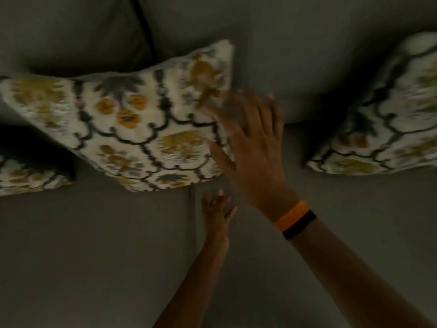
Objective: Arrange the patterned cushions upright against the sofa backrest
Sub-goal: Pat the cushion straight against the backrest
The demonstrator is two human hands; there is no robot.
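A cream cushion with dark lattice lines and yellow-orange flowers point(123, 121) leans tilted against the grey sofa backrest point(272, 43) in the middle of the view. My right hand point(250, 147), with an orange and a black wristband, lies flat and blurred against the cushion's right edge, fingers spread. My left hand point(216, 209) hovers open just below the cushion's lower right corner, above the seat seam, holding nothing. A second matching cushion point(387, 119) leans at the right edge. A third one point(26, 178) shows partly at the lower left.
The grey sofa seat point(94, 256) fills the lower half, with a seam running between two seat pads. A dark gap divides two back pads at the upper left. The scene is dim.
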